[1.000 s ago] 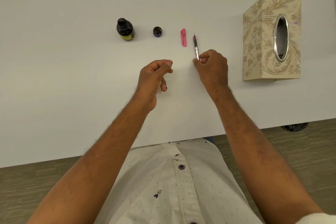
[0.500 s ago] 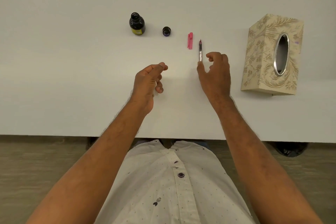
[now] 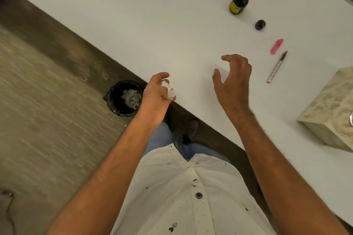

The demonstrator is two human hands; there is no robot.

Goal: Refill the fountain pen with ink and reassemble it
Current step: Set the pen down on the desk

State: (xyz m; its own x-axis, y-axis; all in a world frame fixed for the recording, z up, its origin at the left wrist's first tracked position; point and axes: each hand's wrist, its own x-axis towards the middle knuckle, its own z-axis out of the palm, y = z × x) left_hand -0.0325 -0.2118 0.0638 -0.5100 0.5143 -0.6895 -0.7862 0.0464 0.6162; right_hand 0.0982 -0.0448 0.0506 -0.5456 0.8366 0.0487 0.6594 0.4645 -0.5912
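The uncapped fountain pen [image 3: 276,67] lies on the white table [image 3: 152,25], nib pointing away. Its pink cap [image 3: 276,46] lies just beyond it. Farther back stand the open dark ink bottle [image 3: 239,1] and its small dark lid [image 3: 260,24]. My right hand [image 3: 232,80] hovers over the table to the left of the pen, fingers spread, holding nothing. My left hand [image 3: 157,95] is at the table's near edge, closed around a crumpled white tissue [image 3: 170,91].
A patterned cream tissue box [image 3: 332,108] stands on the table at the right edge of view. On the floor left of the table stands a black-lined waste bin [image 3: 124,98] with crumpled tissues inside, close to my left hand.
My right hand let go of the pen, which now lies on the table. The view swung left and down to the floor and bin. My left hand moved off toward the table's edge.
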